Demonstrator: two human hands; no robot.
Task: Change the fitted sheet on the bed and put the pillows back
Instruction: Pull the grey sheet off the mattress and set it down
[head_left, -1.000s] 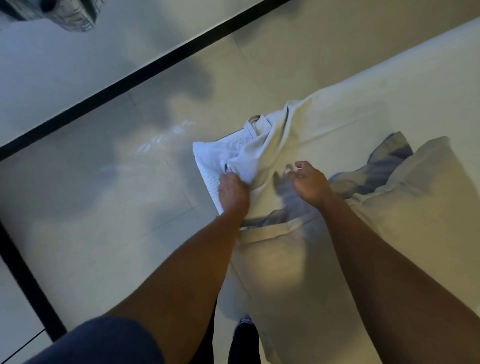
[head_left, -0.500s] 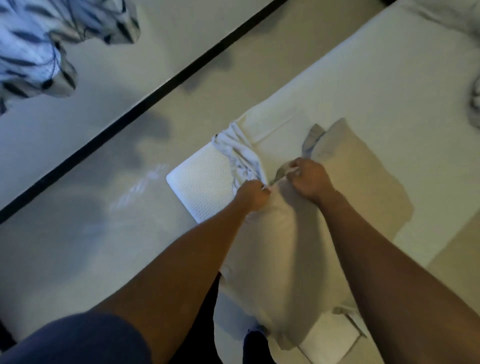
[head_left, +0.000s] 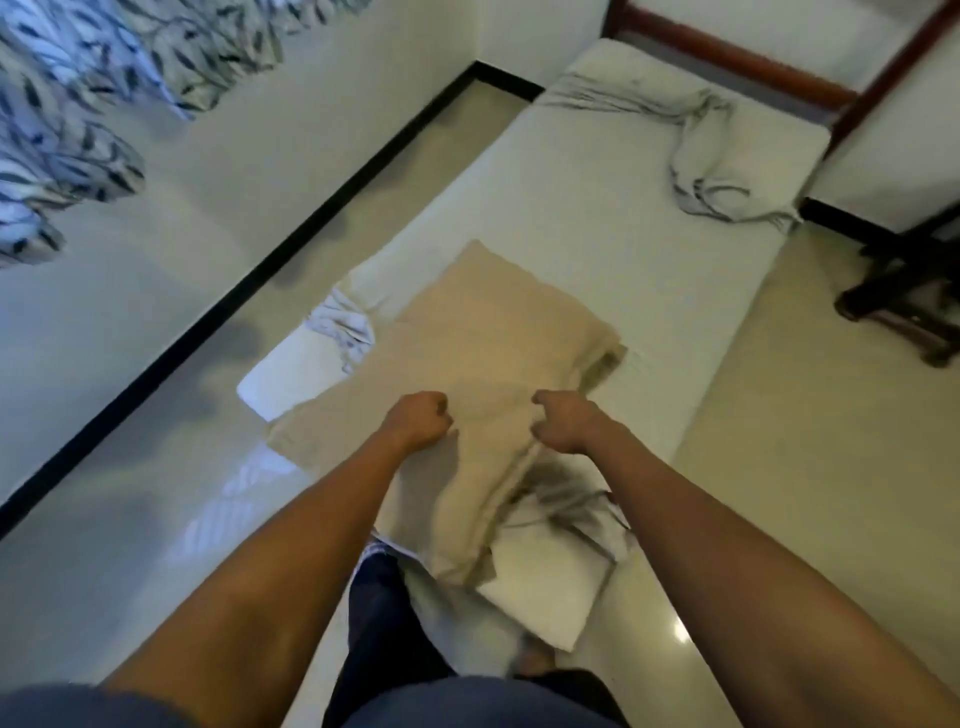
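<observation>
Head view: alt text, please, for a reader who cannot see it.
The left hand and right hand grip a beige sheet spread over the near end of a white mattress. A crumpled white sheet lies at its far end, by a wooden bed frame.

The single view comes from the person's head and looks forward and steeply down. Both forearms enter from the lower edge, and the left hand (head_left: 418, 418) and right hand (head_left: 566, 423) sit near the middle, close to the lens. It faces along the mattress (head_left: 597, 208) toward the far wooden bed frame (head_left: 727, 57), and the wide lens bends the floor (head_left: 779, 467) edges.
</observation>
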